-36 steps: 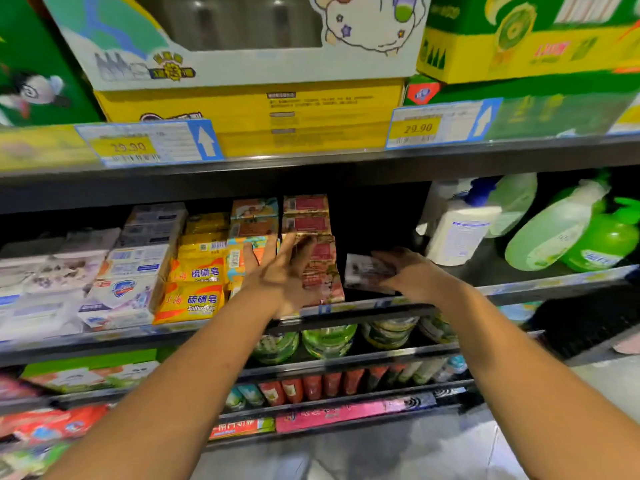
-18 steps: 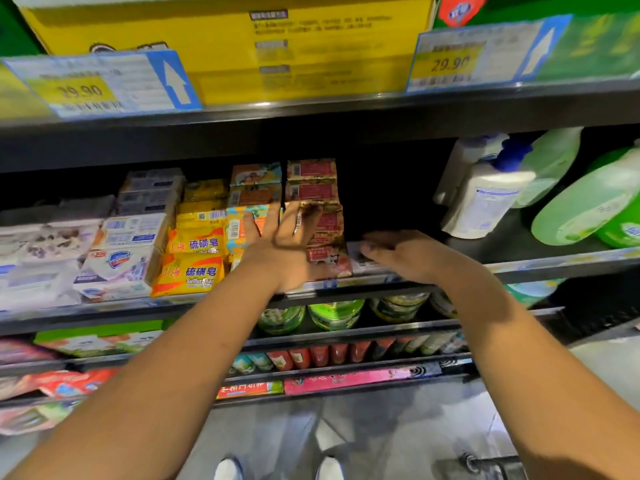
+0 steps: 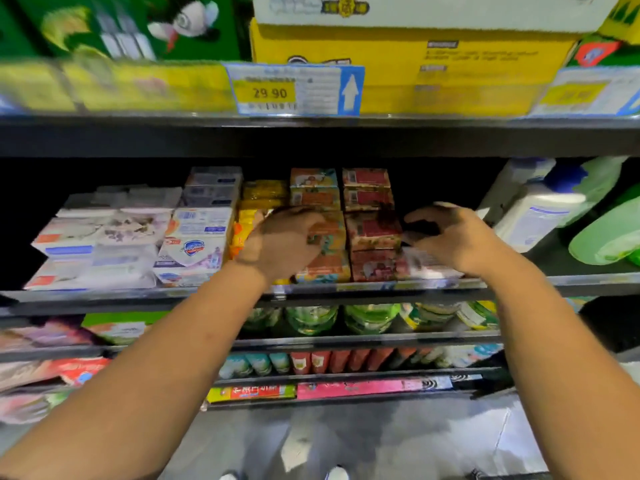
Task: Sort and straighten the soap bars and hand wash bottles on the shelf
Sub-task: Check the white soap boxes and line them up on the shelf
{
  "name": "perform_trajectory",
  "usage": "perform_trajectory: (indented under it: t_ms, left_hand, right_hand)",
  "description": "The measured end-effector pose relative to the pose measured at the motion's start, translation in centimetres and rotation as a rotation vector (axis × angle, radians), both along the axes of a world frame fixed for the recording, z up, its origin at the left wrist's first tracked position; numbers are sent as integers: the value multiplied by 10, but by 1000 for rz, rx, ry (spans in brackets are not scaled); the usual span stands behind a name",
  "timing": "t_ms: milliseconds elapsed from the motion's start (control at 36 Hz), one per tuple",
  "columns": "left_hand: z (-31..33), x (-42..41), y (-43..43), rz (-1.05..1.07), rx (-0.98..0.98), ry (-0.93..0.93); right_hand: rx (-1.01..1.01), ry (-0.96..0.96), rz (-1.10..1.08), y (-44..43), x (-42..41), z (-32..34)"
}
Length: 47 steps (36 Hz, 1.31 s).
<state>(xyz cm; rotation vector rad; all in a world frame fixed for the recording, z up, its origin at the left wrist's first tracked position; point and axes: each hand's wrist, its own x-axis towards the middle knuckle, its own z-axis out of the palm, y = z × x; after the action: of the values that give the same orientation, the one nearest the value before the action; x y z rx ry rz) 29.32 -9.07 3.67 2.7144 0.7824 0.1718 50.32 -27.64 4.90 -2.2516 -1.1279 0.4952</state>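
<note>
1. Left hand (image 3: 282, 244): a second ago it lay flat, fingers spread, against the fronts of the soap stacks. Now its fingers are curled onto the orange stack (image 3: 327, 265), grasping the upper front bar. Motion blur hides the exact finger placement.
2. Right hand (image 3: 457, 237): it carried a white bar (image 3: 427, 266) in towards the stacks. That bar now lies flat at the front edge of the shelf (image 3: 571, 280), touching the right side of the red stack (image 3: 372, 230).
3. Right hand state: the hand sits over the white bar, fingers curled towards the red stack. Whether it grips the bar or has let go cannot be told.
4. Camera: the view has swung, so the stacks now sit centre frame.
5. Meaning for the task: the loose bar appears to have joined the soap row. The curled fingers on both sides suggest the stacks are being squared up.
6. Remaining work, as a judgement: the bottles (image 3: 540, 209) towards the right end of the shelf lean or lie tilted and look untouched.
</note>
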Motion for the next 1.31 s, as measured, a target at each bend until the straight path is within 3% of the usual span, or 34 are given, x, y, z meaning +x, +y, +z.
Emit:
perform_trajectory:
  t_ms: [83, 306, 528, 611, 833, 1000, 1222, 1306]
  left_hand:
    - [2, -33, 20, 22, 99, -13]
    - [-9, -128, 80, 88, 156, -1]
    - [-19, -224, 142, 251, 156, -144]
    - [-22, -253, 165, 336, 141, -183]
    - [-28, -290, 207, 289, 35, 40]
    - [-31, -301, 213, 292, 199, -70]
    - [-25, -312, 216, 492, -79, -85]
    - [-28, -313, 216, 540, -99, -105]
  right_hand:
    - [9, 70, 48, 21, -29, 9]
    - [-95, -176, 182, 103, -123, 16]
    - [-135, -340, 358, 183, -213, 13]
    - [-138, -335, 413, 214, -241, 12]
    - [-133, -353, 515, 280, -289, 2]
    - [-72, -248, 496, 311, -304, -11]
    - [-160, -302, 476, 340, -304, -17]
    - [-198, -314, 495, 355, -307, -12]
